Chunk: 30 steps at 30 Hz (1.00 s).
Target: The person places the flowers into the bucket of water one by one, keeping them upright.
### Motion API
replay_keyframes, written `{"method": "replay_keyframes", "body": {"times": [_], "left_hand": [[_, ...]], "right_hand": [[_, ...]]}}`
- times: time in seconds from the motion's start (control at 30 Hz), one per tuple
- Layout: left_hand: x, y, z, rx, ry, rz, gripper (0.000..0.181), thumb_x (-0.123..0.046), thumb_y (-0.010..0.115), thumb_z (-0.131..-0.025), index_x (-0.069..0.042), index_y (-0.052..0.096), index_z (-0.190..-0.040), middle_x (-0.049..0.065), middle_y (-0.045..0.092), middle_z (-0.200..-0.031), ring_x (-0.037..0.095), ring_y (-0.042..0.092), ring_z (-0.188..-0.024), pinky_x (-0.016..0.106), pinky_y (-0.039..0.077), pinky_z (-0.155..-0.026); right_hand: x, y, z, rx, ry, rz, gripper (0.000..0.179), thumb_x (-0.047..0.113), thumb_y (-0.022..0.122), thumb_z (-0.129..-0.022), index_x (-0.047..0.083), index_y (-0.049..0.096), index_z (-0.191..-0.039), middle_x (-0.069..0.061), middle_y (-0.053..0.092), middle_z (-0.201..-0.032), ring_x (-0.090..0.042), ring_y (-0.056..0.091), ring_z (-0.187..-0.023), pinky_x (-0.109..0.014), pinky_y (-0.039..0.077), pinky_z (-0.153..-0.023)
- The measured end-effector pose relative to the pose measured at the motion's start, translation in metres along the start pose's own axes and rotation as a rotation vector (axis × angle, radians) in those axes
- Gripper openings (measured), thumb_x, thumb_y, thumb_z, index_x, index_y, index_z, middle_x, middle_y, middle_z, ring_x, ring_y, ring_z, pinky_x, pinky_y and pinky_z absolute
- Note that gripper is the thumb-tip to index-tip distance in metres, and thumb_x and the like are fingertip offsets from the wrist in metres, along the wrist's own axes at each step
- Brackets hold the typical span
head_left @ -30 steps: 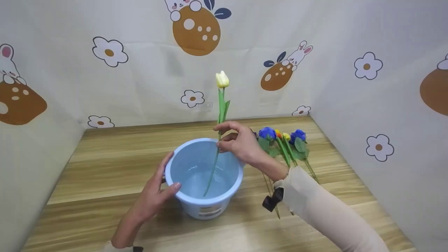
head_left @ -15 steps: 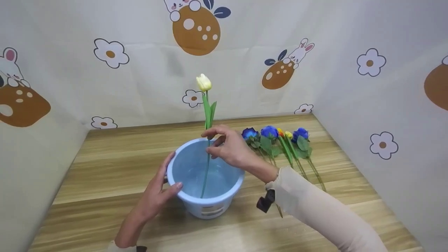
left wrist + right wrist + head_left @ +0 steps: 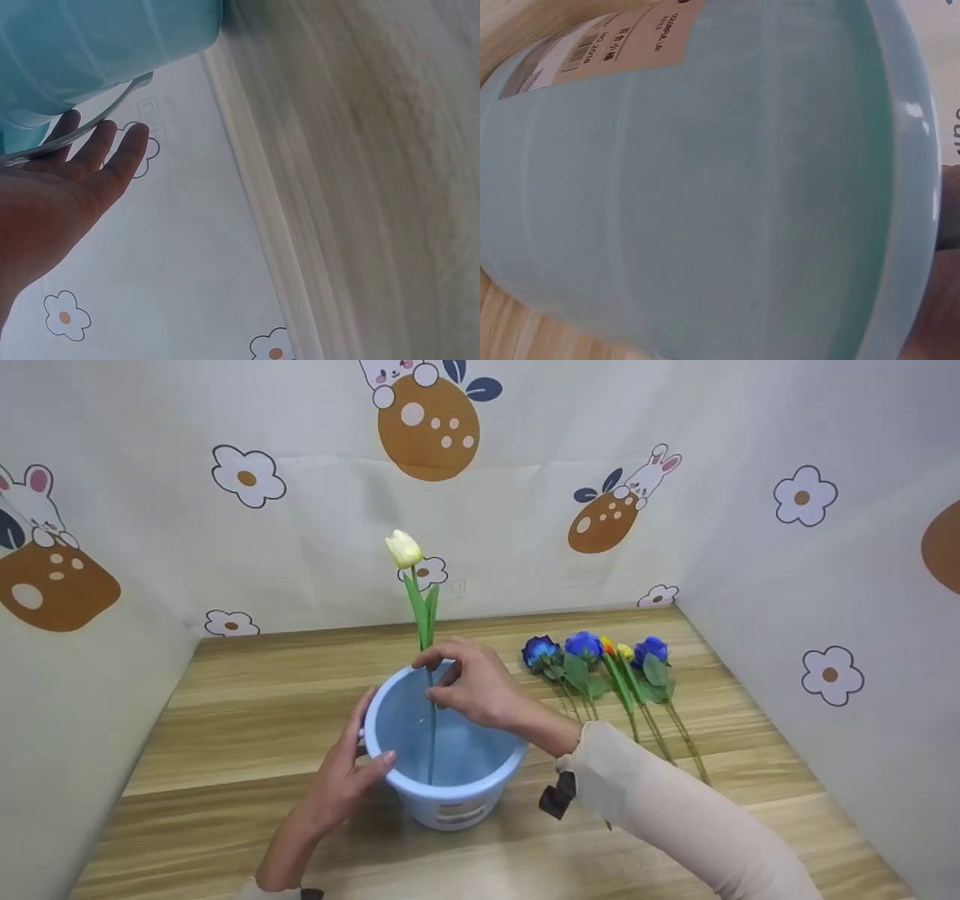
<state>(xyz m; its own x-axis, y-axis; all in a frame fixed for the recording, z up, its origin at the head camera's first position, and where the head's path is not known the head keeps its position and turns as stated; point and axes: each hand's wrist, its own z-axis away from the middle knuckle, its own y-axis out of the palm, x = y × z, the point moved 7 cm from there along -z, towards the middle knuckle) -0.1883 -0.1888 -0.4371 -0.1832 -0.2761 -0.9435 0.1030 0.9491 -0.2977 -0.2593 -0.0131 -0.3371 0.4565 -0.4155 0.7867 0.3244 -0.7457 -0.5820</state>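
Note:
A pale yellow tulip (image 3: 404,549) with green leaves stands almost upright, its lower stem inside the light blue bucket (image 3: 439,791). Thumb and fingers of my right hand (image 3: 480,682) pinch the stem just above the bucket's opening. My left hand (image 3: 346,784) holds the bucket's left side, the thumb over the rim and the fingers along the outside. In the left wrist view the fingers of the left hand (image 3: 67,187) lie by the bucket's thin handle (image 3: 90,124). The right wrist view is filled by the bucket wall (image 3: 690,187) and its label (image 3: 622,41); a little of the right hand shows at the edge.
On the wooden table (image 3: 247,720), right of the bucket, lie several flowers: a blue rose (image 3: 540,651), more blue blooms (image 3: 583,645), an orange-red tulip (image 3: 607,645) and a yellow one (image 3: 625,651). A patterned cloth wall (image 3: 322,525) encloses the back and sides.
My right hand has moved left with the tulip, and its head now leans left over the bucket. The left hand stays on the bucket. The flowers on the right are less covered.

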Motion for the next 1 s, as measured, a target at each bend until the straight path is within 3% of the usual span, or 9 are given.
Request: {"method": "replay_keyframes", "body": {"times": [0.4,0.6,0.83,1.0], "left_hand": [[0.003,0.003,0.000,-0.019,0.009,0.056,0.079,-0.031,0.059,-0.100,-0.031,0.019,-0.168,0.011,0.026,-0.173,0.045,0.038,-0.152,0.066,0.044,-0.116],[0.005,0.003,0.001,-0.033,0.015,0.057,0.077,-0.030,0.057,-0.102,-0.027,0.019,-0.169,0.012,0.026,-0.173,0.045,0.037,-0.153,0.067,0.041,-0.118],[0.007,0.004,0.003,-0.044,-0.027,0.047,0.076,-0.033,0.056,-0.102,-0.023,0.020,-0.168,0.014,0.028,-0.172,0.044,0.038,-0.152,0.066,0.041,-0.118],[0.006,0.005,0.005,-0.039,0.010,0.056,0.076,-0.028,0.055,-0.102,-0.017,0.020,-0.168,0.017,0.028,-0.170,0.046,0.038,-0.150,0.067,0.040,-0.118]], "right_hand": [[0.000,0.015,-0.004,0.078,0.008,0.082,0.036,0.001,0.078,-0.092,0.012,0.075,-0.125,-0.004,0.068,-0.115,-0.019,0.069,-0.094,-0.026,0.062,-0.079],[-0.002,0.020,-0.004,0.116,0.021,0.124,0.032,0.003,0.077,-0.092,0.015,0.077,-0.123,-0.005,0.072,-0.115,-0.014,0.068,-0.093,-0.024,0.061,-0.077],[-0.004,0.028,-0.004,0.156,0.018,0.145,0.031,0.002,0.076,-0.092,0.014,0.078,-0.121,-0.006,0.075,-0.113,-0.012,0.069,-0.089,-0.023,0.061,-0.071],[-0.002,0.032,-0.006,0.173,-0.040,0.178,0.030,-0.001,0.075,-0.091,0.012,0.079,-0.118,-0.008,0.077,-0.112,-0.013,0.070,-0.091,-0.021,0.060,-0.073]]}}
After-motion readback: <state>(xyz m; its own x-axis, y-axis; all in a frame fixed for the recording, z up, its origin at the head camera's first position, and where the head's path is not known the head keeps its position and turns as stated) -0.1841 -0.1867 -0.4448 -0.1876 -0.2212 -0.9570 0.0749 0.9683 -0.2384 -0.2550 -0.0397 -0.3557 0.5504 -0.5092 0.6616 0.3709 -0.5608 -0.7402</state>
